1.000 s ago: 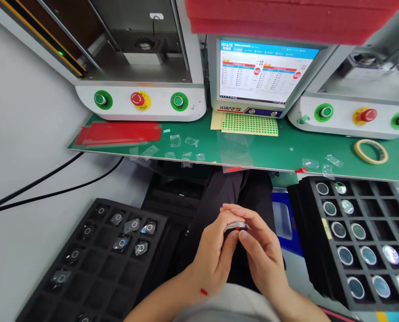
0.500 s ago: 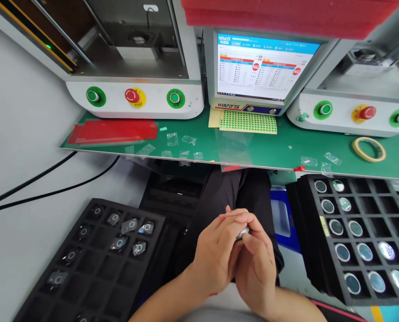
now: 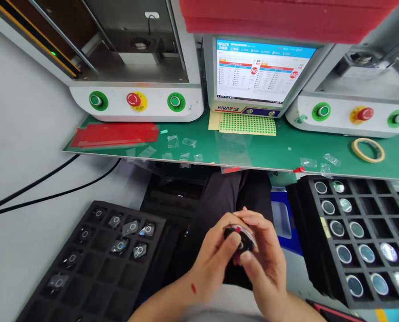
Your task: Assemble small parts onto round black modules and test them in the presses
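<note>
Over my lap, both hands are closed around a small round black part (image 3: 242,240) with a pale, shiny edge and a red spot at its top. My left hand (image 3: 214,252) grips it from the left, thumb pressed on its dark face. From the other side my right hand (image 3: 268,259) holds it, its thumb at the lower edge and fingers curled behind. Fingers cover much of the part, so its exact kind cannot be told. A small red strip (image 3: 193,288) sticks to my left wrist.
At left, a black foam tray (image 3: 95,273) holds several wrapped round parts. Another foam tray (image 3: 363,223) at right carries shiny discs. On the green bench (image 3: 273,152) lie red strips (image 3: 119,135), clear film scraps, a dot-sticker sheet (image 3: 248,124) and a tape roll (image 3: 368,150). Machines and a monitor (image 3: 265,71) stand behind.
Both hands have turned and opened out somewhat, so the part's black face and red spot now show. Earlier only a bit of its shiny edge was visible between the fingers.
</note>
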### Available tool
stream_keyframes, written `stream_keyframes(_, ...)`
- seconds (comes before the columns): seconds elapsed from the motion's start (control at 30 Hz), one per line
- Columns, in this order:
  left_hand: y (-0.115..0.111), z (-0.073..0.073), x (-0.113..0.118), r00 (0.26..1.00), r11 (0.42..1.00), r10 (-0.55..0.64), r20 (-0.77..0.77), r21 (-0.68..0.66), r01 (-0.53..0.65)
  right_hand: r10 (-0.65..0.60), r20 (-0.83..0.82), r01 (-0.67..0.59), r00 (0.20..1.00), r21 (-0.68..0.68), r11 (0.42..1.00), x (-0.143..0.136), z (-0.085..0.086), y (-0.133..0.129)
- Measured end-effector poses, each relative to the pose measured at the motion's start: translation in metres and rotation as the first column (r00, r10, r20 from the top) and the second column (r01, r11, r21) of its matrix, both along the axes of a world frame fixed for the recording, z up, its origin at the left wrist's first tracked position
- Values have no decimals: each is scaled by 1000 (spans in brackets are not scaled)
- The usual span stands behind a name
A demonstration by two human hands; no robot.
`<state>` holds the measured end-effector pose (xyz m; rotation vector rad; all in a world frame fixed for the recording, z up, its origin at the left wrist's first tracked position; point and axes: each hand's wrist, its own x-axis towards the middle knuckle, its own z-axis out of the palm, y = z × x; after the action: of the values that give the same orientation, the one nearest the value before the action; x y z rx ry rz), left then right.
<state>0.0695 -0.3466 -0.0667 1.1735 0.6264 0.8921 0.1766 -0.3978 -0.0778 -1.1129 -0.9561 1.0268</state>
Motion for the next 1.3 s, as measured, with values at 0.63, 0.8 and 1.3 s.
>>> stream_keyframes(0.63, -7, -1, 9, 861, 709, -89, 501, -575, 408, 4, 195, -83, 981, 400, 913, 28, -18, 10)
stream_keyframes(0.8, -8, -1, 10, 864, 706, -27, 504, -602, 373, 72, 198, -143, 978, 373, 917, 32, -13, 14)
stream_keyframes(1.3, 4, -38, -26, 977, 768, -200, -78, -632, 107, 324, 252, -384, 912, 246, 890, 40, -1, 32)
